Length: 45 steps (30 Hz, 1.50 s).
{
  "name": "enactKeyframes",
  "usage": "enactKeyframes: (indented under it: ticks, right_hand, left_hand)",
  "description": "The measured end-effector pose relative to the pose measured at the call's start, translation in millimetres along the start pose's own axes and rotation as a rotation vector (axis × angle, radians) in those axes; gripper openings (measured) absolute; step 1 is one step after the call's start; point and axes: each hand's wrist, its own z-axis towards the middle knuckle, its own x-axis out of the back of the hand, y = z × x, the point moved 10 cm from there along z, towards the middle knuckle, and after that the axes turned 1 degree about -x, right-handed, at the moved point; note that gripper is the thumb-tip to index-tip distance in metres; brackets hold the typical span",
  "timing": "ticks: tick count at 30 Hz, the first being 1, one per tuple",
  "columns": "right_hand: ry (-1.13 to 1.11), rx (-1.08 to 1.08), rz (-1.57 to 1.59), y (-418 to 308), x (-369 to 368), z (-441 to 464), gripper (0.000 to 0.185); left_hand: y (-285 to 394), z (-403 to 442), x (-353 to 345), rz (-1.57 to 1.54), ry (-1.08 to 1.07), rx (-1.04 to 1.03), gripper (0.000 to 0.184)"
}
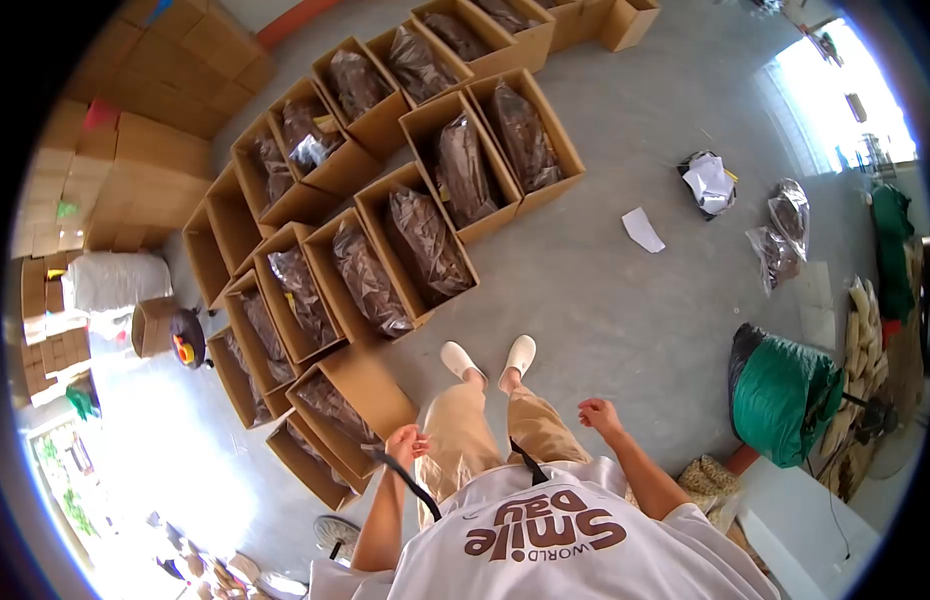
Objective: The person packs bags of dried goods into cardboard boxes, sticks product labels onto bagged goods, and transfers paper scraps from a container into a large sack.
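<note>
My left hand [407, 442] hangs beside an open carton [382, 390] with dark plastic-wrapped contents. Its fingers are loosely curled but apart, and nothing shows in them. On the other side of my legs, my right hand [598, 414] hangs over the grey floor [625, 320], fingers loosely bent and holding nothing. Open cardboard boxes stand in curved rows ahead and to the left. Many contain dark bundles in clear plastic, such as the bundle [430, 242] in one of the nearer boxes.
Stacked cartons [150, 165] line the left side. White paper [643, 230] and a bin of papers [709, 184] are on the floor ahead right. Clear plastic bags [788, 222] lie beyond. A large green sack [785, 395] stands at the right. Behind my left arm is a fan [337, 530].
</note>
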Motion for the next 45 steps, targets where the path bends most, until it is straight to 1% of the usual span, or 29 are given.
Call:
enactKeyframes:
  ticks: [1, 3, 4, 5, 8, 9, 10, 11, 12, 15, 17, 19, 21, 23, 24, 25, 26, 28, 29, 31, 32, 33, 35, 36, 38, 40, 42, 44, 45]
  right_hand:
    - [0.02, 0.016, -0.009, -8.2, 2.9, 0.6, 0.015]
    - [0.038, -0.006, 0.0, -16.6, 2.9, 11.5, 0.014]
    - [0.051, 0.01, 0.048, -23.0, 2.2, 12.8, 0.014]
    - [0.063, 0.022, 0.096, -27.2, 0.7, 13.0, 0.014]
    - [0.03, 0.007, 0.006, -41.5, -20.2, 28.8, 0.015]
    - [0.031, -0.004, 0.003, -46.2, -25.5, 34.9, 0.015]
    - [0.007, 0.042, -0.008, -57.4, -33.8, 39.2, 0.016]
    - [-0.017, 0.086, -0.02, -65.6, -42.9, 41.9, 0.016]
    - [-0.016, 0.069, -0.027, -68.2, -51.5, 43.2, 0.016]
    - [-0.012, 0.087, 0.03, -81.7, -83.8, 59.3, 0.018]
    - [-0.058, 0.032, 0.106, -71.6, -108.6, 73.2, 0.019]
    - [-0.092, 0.023, 0.113, -54.1, -131.2, 85.5, 0.018]
    - [-0.16, 0.05, 0.101, -49.3, -150.1, 120.0, 0.017]
    - [-0.163, 0.025, 0.119, -27.7, -162.4, 139.4, 0.017]
    - [-0.149, 0.066, 0.072, -28.0, -164.4, 148.2, 0.016]
    - [-0.136, 0.109, 0.021, -30.3, -164.7, 157.7, 0.016]
    - [-0.134, 0.09, 0.02, -25.6, -164.7, 167.1, 0.016]
    - [-0.175, 0.223, -0.014, -33.8, -169.0, 185.8, 0.016]
    - [-0.179, 0.212, -0.015, -33.5, -169.4, 196.4, 0.016]
    - [-0.196, 0.172, 0.156, -40.0, -170.9, 214.8, 0.015]
    - [-0.198, 0.165, 0.16, -44.0, -172.2, 224.3, 0.015]
    - [-0.18, 0.129, 0.21, -43.6, -171.4, 233.8, 0.015]
    - [-0.157, 0.075, 0.263, -35.3, -171.9, 245.7, 0.015]
    - [-0.188, 0.087, 0.291, -32.9, -176.7, 248.6, 0.015]
    - [-0.211, 0.09, 0.326, -16.1, -182.2, 257.9, 0.015]
    - [-0.331, 0.062, 0.332, -5.0, -201.9, 261.6, 0.015]
    - [-0.435, 0.133, 0.214, -35.2, -222.4, 255.6, 0.015]
    - [-0.543, 0.37, 0.057, -95.5, -230.2, 238.3, 0.015]
    - [-0.539, 0.379, 0.06, -107.5, -226.1, 240.6, 0.015]
  left_hand:
    - [-29.9, 11.7, 21.8, -0.053, 0.012, 0.038, 0.022]
    - [-44.6, 1.9, 37.9, -0.1, 0.086, 0.084, 0.023]
    - [-48.2, -2.3, 45.3, -0.041, 0.148, 0.135, 0.022]
    - [-46.0, -5.1, 51.0, -0.058, 0.162, 0.129, 0.022]
    - [-39.0, 14.7, 71.0, -0.089, 0.206, 0.116, 0.019]
    - [-31.2, 24.8, 72.8, -0.106, 0.199, 0.077, 0.019]
    - [-24.0, 34.7, 73.9, -0.123, 0.191, 0.041, 0.018]
    - [-21.8, 49.0, 74.6, -0.089, 0.178, 0.069, 0.018]
    - [-18.3, 63.4, 72.4, -0.059, 0.164, 0.098, 0.019]
    - [8.6, 97.9, 51.2, -0.058, 0.11, 0.064, 0.017]
    - [30.2, 111.4, 24.4, -0.026, 0.025, -0.022, 0.022]
    - [26.8, 130.1, 9.5, 0.022, 0.005, -0.02, 0.022]
    - [30.5, 164.0, -12.5, 0.046, -0.013, -0.046, 0.023]
    - [15.8, 182.8, -26.5, 0.158, -0.038, -0.014, 0.022]
    - [3.4, 201.0, -29.8, 0.167, -0.041, 0.007, 0.022]
    - [-7.8, 222.0, -31.7, 0.212, -0.022, 0.018, 0.022]
    - [-20.2, 242.2, -33.3, 0.253, -0.001, 0.03, 0.022]
    - [-36.5, 282.3, -38.2, 0.284, 0.037, 0.043, 0.021]
    - [-39.7, 302.3, -38.1, 0.321, 0.075, 0.034, 0.021]
    - [-47.6, 339.9, -46.3, 0.309, 0.117, 0.004, 0.022]
    - [-46.6, 359.0, -48.7, 0.297, 0.154, -0.038, 0.023]
    - [-54.1, 380.9, -50.5, 0.302, 0.157, -0.028, 0.023]
    - [-63.6, 421.5, -54.4, 0.237, 0.177, -0.126, 0.027]
    - [-69.9, 437.0, -57.7, 0.245, 0.174, -0.111, 0.027]
    - [-69.3, 460.9, -55.3, 0.057, 0.265, -0.164, 0.029]
    - [-79.2, 495.2, -52.7, 0.133, 0.293, -0.166, 0.03]
    - [-80.3, 527.4, -48.4, 0.272, 0.356, -0.201, 0.033]
    - [-74.5, 547.9, -50.1, 0.381, 0.376, -0.259, 0.033]
    - [-69.1, 556.6, -52.8, 0.423, 0.383, -0.291, 0.033]
